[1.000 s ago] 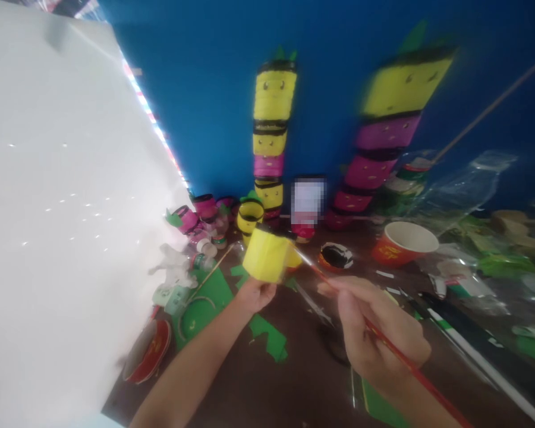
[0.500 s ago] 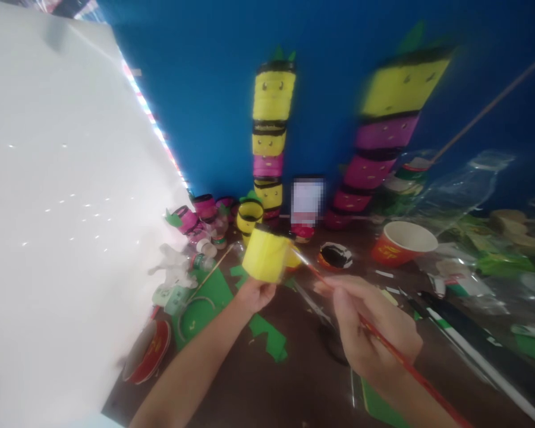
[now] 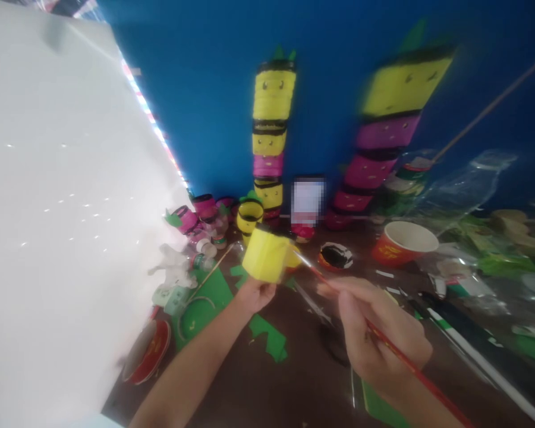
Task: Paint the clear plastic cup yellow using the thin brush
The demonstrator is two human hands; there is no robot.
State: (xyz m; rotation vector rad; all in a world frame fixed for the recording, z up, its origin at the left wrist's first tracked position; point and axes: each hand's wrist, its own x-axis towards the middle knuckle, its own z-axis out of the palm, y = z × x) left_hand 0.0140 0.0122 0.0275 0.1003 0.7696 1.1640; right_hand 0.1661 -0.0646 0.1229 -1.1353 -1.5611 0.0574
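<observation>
While our left hand (image 3: pixel 257 295) grips the yellow cylindrical cup (image 3: pixel 264 255), our right hand (image 3: pixel 383 315), pinching the slim red-handled paintbrush (image 3: pixel 397 353) at four o'clock, should stroke lightly.

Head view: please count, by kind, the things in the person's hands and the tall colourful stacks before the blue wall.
Paintbrush in right hand: 1
Yellow piece in left hand: 1
Tall stacks (centre stack, right stack): 2
Total: 4

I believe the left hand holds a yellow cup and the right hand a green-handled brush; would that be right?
Not quite: the head view shows that the brush is red-handled, not green-handled. The left hand does hold the yellow cup, and the right hand the brush.
</observation>
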